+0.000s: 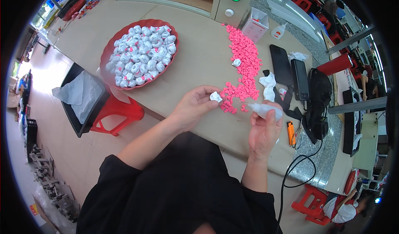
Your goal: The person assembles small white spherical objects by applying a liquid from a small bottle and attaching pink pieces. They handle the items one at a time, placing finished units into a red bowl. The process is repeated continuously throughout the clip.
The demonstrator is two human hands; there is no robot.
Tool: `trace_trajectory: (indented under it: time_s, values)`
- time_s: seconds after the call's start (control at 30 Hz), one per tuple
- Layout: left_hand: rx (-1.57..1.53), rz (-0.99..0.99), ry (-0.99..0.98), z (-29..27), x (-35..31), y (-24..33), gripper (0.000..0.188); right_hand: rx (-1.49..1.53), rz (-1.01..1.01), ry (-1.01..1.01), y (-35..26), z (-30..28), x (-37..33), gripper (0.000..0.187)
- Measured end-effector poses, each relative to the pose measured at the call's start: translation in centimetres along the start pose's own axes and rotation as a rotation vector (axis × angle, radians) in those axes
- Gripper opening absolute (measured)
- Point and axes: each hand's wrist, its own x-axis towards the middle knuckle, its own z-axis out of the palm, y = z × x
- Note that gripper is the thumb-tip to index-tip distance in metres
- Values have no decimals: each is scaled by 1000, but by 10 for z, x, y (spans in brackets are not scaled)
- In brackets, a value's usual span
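Between the thumb and fingers of my left hand (pixel 194 108) is a small white rounded piece (pixel 216 97), held over the table's near edge. My right hand (pixel 264 130) grips a translucent squeeze bottle (pixel 267 110), tilted so its narrow nozzle points left toward the white piece, apart from it. Small pink pieces (pixel 245 51) lie spread in a long heap just beyond both hands. One white piece (pixel 236 62) rests among them. Left of the heap, a red scalloped bowl (pixel 176 47) is filled with similar white pieces (pixel 143 55), some showing pink parts.
A white box (pixel 254 25) and a small white bottle (pixel 278 31) stand at the back. Right lie a black phone (pixel 280 61), a crumpled tissue (pixel 268 85), an orange lighter (pixel 291 133) and a black cable (pixel 286 176). A black bin (pixel 85 126) sits on a red stool (pixel 120 113) at left.
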Motion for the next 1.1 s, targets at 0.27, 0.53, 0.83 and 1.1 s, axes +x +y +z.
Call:
trace_trajectory:
  time_s: [0.27,0.53,0.83,1.1]
  values:
    - [233,103,44,-4,-6,-12,26,-481,-205,-70,30,3,-13,25]
    - [246,137,71,-4,-8,-15,25,-754,-424,-177,40,-5,-18,27]
    - [270,93,89,-5,-6,-17,22,-841,-450,-225,40,-4,-18,25]
    - [260,97,87,-7,-6,-18,22,-865,-482,-236,39,-1,-15,25]
